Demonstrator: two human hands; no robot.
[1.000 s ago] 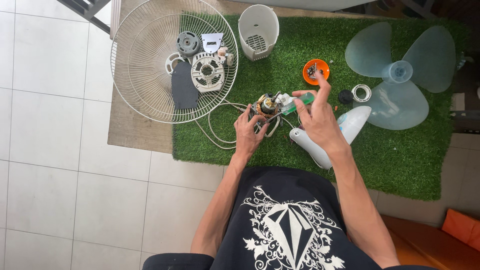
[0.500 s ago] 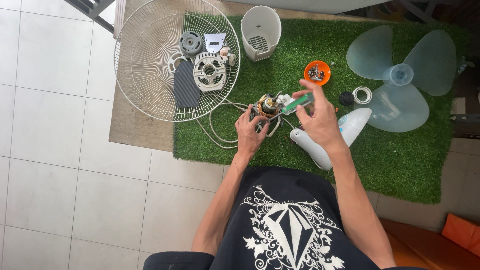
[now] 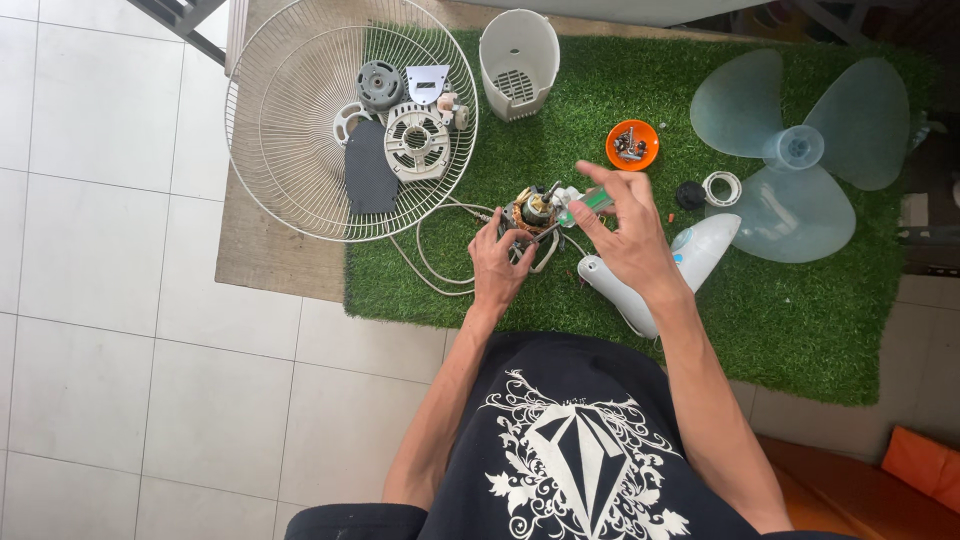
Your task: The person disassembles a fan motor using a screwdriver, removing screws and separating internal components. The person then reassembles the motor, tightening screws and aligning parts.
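Observation:
A small fan motor (image 3: 533, 209) with copper windings and white wires lies on the green turf mat (image 3: 800, 310). My left hand (image 3: 497, 262) grips the motor's near side and steadies it. My right hand (image 3: 627, 231) is closed on a green-handled screwdriver (image 3: 585, 204) whose tip points at the motor. A white fan stand part (image 3: 660, 270) lies just under my right wrist.
A wire fan guard (image 3: 300, 120) at the upper left holds several motor parts. A white rear housing (image 3: 519, 62) stands at the top. An orange dish (image 3: 633, 145) holds screws. Translucent fan blades (image 3: 800, 150) and two small rings (image 3: 708, 190) lie right.
My hands stay on the motor and screwdriver with only a slight shift; the view has drifted a little.

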